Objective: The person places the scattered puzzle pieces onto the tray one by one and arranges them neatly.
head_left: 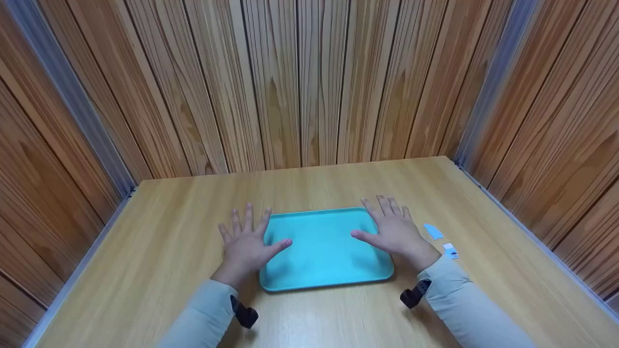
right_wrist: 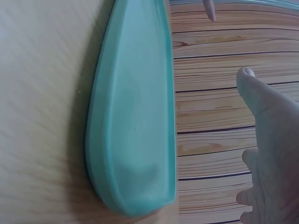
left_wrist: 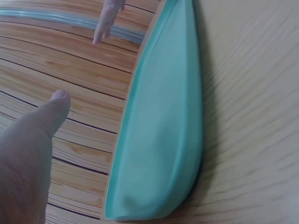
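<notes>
A turquoise tray (head_left: 321,251) with a low raised rim lies flat on the wooden table, nothing on it. Over its left end my left hand (head_left: 246,249) is spread, palm down, fingers straight and apart. My right hand (head_left: 394,232) is spread the same way over the right end. Both hands hold nothing. In the left wrist view the left thumb (left_wrist: 42,121) is apart from the tray (left_wrist: 154,116). The right wrist view has the right hand (right_wrist: 275,144) raised clear of the tray (right_wrist: 135,112), with a gap between them.
Two small blue-and-white pieces, one upper (head_left: 434,231) and one lower (head_left: 450,251), lie on the table (head_left: 184,217) beside the right wrist. Wood-panelled walls (head_left: 300,87) enclose the back and sides. Each wrist wears a black strapped device.
</notes>
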`<state>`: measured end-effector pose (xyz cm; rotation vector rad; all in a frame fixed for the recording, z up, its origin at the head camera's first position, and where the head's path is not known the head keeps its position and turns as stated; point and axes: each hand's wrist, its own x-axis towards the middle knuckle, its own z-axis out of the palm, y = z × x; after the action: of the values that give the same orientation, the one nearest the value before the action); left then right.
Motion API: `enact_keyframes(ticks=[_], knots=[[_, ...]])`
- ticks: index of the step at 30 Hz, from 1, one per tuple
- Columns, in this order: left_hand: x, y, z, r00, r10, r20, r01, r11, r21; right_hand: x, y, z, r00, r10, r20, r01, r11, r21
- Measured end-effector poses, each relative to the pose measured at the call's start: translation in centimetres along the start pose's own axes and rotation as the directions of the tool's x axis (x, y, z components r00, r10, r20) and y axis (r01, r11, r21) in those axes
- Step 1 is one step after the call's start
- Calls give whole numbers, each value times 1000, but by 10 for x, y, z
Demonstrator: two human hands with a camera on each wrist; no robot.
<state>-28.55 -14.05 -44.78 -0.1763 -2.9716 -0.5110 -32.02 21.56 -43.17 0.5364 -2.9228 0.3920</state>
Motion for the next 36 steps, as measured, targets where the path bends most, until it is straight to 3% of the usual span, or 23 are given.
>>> enact_keyframes(ticks=[6,16,22,26,36], knots=[[-3,0,3,1000,-6,24,6,1000,9,0,5,0,1000,8,-29,-8,999,31],[-14,1,13,998,13,59,-9,996,-84,-1,24,0,996,24,-92,-8,985,170],[-19,-1,19,995,24,97,-14,994,-105,-3,48,2,993,52,-110,-25,973,231],[-23,-2,22,993,27,118,-13,993,-118,-8,68,1,990,108,-86,-78,953,294],[-32,-12,27,992,35,120,-19,990,-136,-19,107,3,978,203,-52,-168,907,386]])
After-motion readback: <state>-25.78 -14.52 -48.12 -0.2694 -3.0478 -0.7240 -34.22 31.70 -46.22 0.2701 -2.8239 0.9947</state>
